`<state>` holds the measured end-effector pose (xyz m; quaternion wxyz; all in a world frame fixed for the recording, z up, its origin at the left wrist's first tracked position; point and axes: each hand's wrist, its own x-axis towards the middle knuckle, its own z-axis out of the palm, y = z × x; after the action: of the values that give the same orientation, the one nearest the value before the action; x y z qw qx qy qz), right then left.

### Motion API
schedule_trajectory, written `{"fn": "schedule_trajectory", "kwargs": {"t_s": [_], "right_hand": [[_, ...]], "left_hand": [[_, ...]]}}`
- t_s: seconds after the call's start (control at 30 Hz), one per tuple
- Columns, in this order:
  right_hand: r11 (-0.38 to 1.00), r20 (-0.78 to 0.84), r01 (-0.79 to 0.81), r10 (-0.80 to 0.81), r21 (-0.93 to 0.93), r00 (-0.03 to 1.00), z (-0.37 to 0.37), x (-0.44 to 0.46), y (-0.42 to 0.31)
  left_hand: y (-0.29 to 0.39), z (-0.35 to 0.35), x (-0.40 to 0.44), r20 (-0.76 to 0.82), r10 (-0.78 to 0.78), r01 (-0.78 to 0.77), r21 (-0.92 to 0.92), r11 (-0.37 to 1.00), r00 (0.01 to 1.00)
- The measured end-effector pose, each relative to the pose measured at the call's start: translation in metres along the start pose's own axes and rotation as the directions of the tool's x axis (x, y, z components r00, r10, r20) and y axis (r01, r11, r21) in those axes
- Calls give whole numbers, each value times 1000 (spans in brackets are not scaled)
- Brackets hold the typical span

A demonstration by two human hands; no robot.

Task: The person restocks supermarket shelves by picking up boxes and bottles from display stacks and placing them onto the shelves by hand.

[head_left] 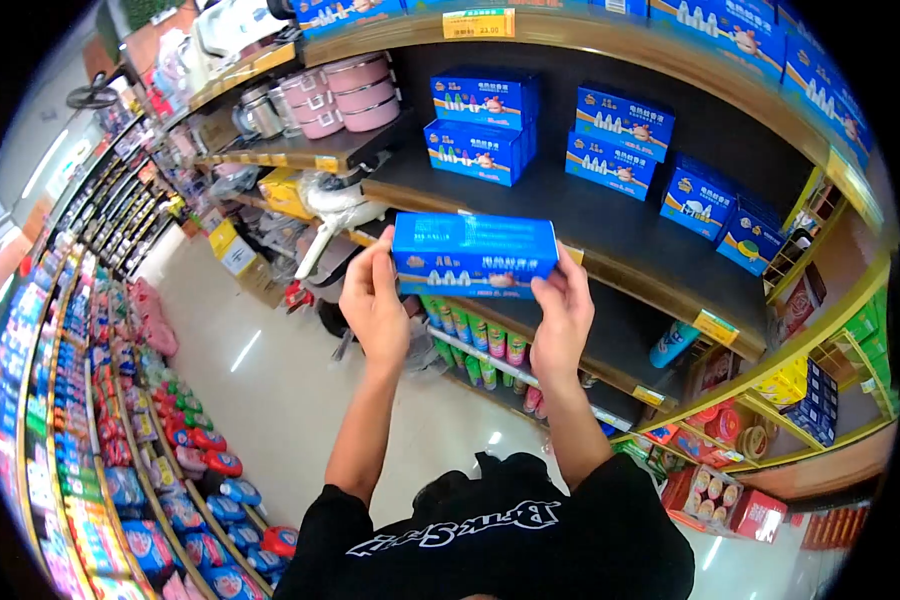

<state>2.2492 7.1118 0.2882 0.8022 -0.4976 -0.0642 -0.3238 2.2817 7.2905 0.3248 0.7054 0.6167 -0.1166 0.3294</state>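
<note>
Between my two hands is a blue box with white print and small bottle pictures on its front, its top face also showing. My left hand grips the box's left end, and my right hand grips its right end. Behind the held box, similar blue boxes stand on the dark shelf: a stack at the centre, another stack to its right, and single boxes further right. The held box hides part of the shelf's front edge.
Pink containers stand on the shelf at upper left. Below are colourful cans and a blue can. Shelves of packaged goods line the left side of the aisle floor. A carton sits at the shelf's end.
</note>
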Motion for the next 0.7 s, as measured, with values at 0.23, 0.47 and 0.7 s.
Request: {"fn": "schedule_trajectory", "kwargs": {"t_s": [0.23,0.47,0.7], "right_hand": [[960,-1,168,-172,-223,985,40,91,52],[891,-248,87,-217,-446,944,62,124,98],[825,-550,-46,-333,-564,766,36,150,56]], "left_hand": [[-99,28,120,191,-8,56,-246,968,982],[-159,61,175,341,-20,128,-299,946,940],[-162,128,147,662,-25,365,-381,850,750]]}}
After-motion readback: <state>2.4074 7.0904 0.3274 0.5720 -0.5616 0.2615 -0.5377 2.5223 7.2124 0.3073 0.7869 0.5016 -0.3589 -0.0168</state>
